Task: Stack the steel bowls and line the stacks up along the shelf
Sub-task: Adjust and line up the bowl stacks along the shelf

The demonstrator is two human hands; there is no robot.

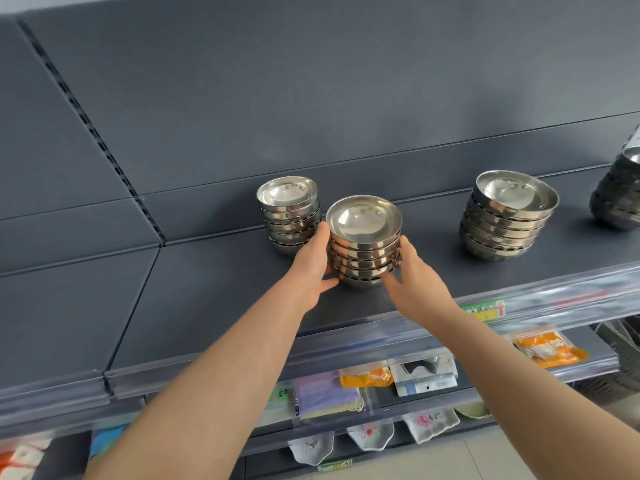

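Observation:
A stack of several steel bowls [363, 237] stands on the dark grey shelf [214, 292], near its middle. My left hand [313, 268] grips the stack's left side and my right hand [414, 278] grips its right side. Just behind it to the left stands a second stack of steel bowls [289, 213], close to the back panel. A third, wider stack [507, 213] stands further right. A fourth stack [620, 192] is cut off by the right edge of the view.
The shelf's front edge carries a clear price strip [381, 337] with a green label [483, 311]. Lower shelves hold packets [549, 349], cloths [327, 396] and small flowered dishes [370, 434]. A slotted upright [93, 129] divides the back panel.

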